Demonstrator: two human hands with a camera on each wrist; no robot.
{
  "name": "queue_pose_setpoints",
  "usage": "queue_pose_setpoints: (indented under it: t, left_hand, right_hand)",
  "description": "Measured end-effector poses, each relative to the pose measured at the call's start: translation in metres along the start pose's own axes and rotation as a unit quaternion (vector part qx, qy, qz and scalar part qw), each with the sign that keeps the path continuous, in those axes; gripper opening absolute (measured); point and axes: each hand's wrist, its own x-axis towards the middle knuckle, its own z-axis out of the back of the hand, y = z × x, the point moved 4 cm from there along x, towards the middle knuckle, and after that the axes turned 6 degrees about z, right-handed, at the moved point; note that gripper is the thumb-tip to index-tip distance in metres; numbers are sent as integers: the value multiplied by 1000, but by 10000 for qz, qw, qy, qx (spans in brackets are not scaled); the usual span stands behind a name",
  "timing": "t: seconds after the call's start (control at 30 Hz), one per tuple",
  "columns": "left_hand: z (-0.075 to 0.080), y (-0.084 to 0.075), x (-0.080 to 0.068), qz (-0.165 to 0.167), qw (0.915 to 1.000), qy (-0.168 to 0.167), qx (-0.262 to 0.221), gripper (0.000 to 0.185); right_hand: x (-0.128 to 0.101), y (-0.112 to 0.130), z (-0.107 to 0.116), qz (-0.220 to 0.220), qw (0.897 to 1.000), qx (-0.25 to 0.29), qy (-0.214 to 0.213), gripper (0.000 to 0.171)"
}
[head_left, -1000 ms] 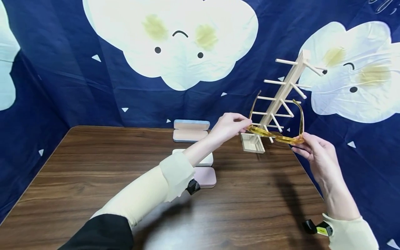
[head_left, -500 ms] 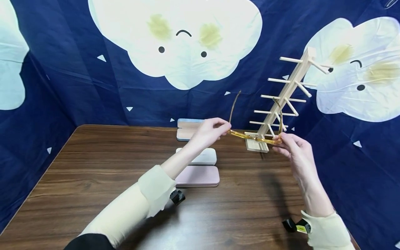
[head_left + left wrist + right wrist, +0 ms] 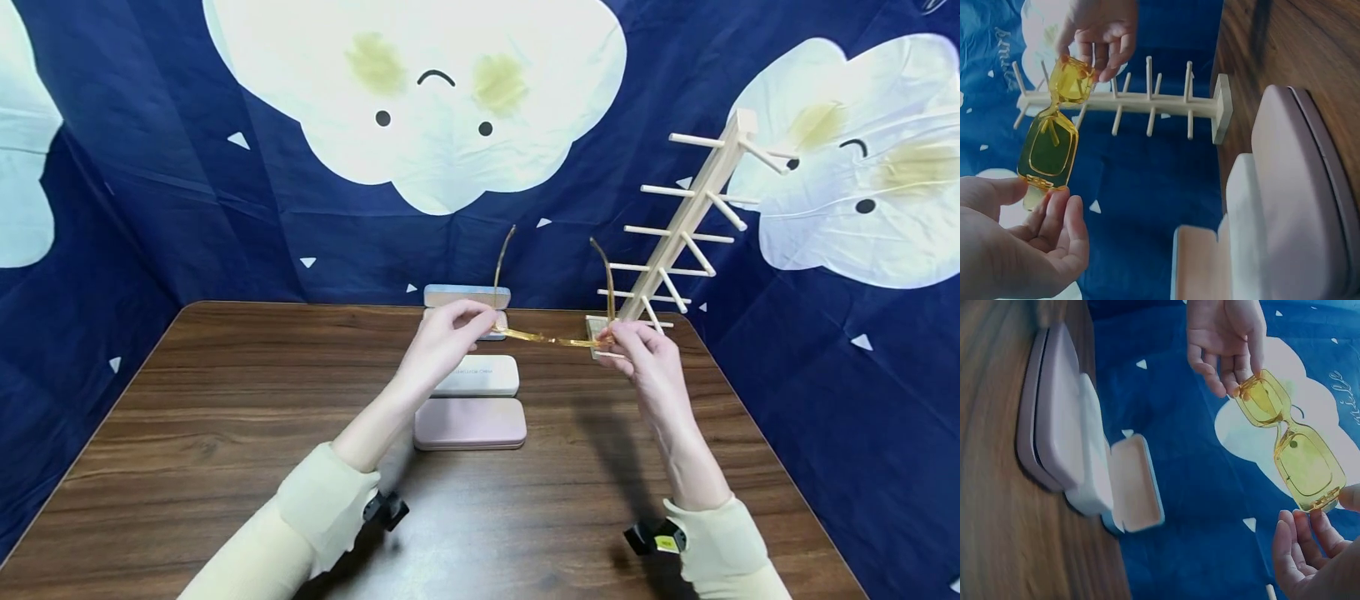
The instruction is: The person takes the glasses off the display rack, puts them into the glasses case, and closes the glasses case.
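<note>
Yellow glasses (image 3: 551,337) held above desk (image 3: 225,433), left hand (image 3: 442,342) pinching one end, right hand (image 3: 645,350) pinching other, temples up, wooden rack (image 3: 686,229) just behind, three cases (image 3: 471,423) below.

A brown wooden table (image 3: 225,433) carries three cases. The pink case (image 3: 470,423) lies nearest, the white case (image 3: 480,377) behind it, the open blue case (image 3: 465,302) farthest. A wooden rack (image 3: 678,242) stands at the far right.
</note>
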Motion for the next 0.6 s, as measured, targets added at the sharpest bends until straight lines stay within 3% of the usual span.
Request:
queue_pose_setpoints:
  t: [0.3,0.6]
  left_hand:
    - [20,28,-16,165,9986,-481,120,32]
    - [31,51,-29,429,9968,-670,-74,34]
  right_hand:
    - [-6,-22,-27,-154,9996,-68,221,17]
    - [-12,-39,-48,-429,9982,-18,412,15]
